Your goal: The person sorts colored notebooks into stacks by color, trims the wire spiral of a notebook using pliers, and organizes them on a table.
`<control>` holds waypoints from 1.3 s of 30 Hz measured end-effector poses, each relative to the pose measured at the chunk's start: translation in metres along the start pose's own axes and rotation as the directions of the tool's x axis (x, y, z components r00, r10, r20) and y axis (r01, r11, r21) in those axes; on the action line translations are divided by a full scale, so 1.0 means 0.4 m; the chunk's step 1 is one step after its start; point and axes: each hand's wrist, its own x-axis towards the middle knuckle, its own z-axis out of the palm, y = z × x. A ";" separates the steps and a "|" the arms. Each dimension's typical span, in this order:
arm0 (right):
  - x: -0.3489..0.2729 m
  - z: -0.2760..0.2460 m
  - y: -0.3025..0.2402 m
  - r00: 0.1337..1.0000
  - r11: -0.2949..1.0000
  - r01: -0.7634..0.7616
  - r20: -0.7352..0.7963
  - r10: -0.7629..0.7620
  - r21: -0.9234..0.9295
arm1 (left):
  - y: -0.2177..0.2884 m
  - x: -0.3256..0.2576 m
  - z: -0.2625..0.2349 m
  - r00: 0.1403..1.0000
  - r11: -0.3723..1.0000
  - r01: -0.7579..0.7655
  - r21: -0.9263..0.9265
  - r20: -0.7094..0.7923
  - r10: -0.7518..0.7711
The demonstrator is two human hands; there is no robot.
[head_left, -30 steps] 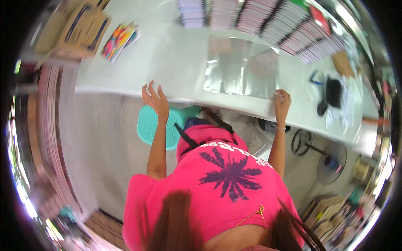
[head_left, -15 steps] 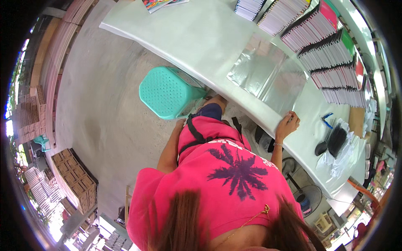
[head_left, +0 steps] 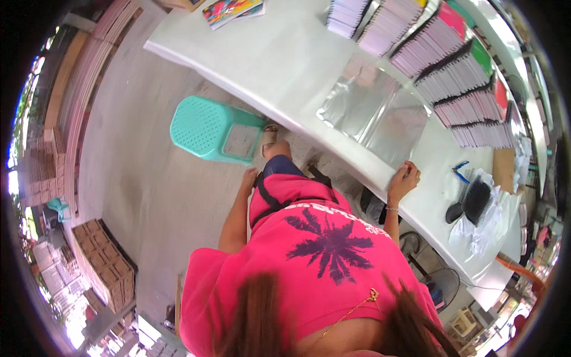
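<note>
My right hand (head_left: 404,181) rests at the table's near edge, beside the lower corner of clear plastic sheets (head_left: 372,104). Its fingers are curled together, and what they hold, if anything, is hidden. Low by my thigh hangs my left hand (head_left: 250,177), fingers loosely curled, with nothing seen in it. It is closest to a turquoise plastic stool (head_left: 199,128), apart from it. The stool's dotted seat and one side show. My sandalled foot (head_left: 269,138) is right next to the stool's side.
Stacks of spiral-bound notebooks (head_left: 455,74) line the table's (head_left: 267,65) far right. A blue-handled tool (head_left: 460,171), a black brush-like item (head_left: 477,201) and crumpled plastic (head_left: 473,235) lie at right. Colourful booklets (head_left: 234,12) are at the far left. Stacked cartons (head_left: 104,262) stand on the floor.
The stool has shifted left and turned, so its side shows. My foot has come into view beside it. My left hand shows more clearly; my right hand stays at the table edge.
</note>
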 end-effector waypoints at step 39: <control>0.877 0.336 -0.997 0.928 0.922 0.372 0.027 -0.372 -0.110 | 1.147 0.091 -0.249 0.561 0.499 -0.819 -0.285 -0.206 0.802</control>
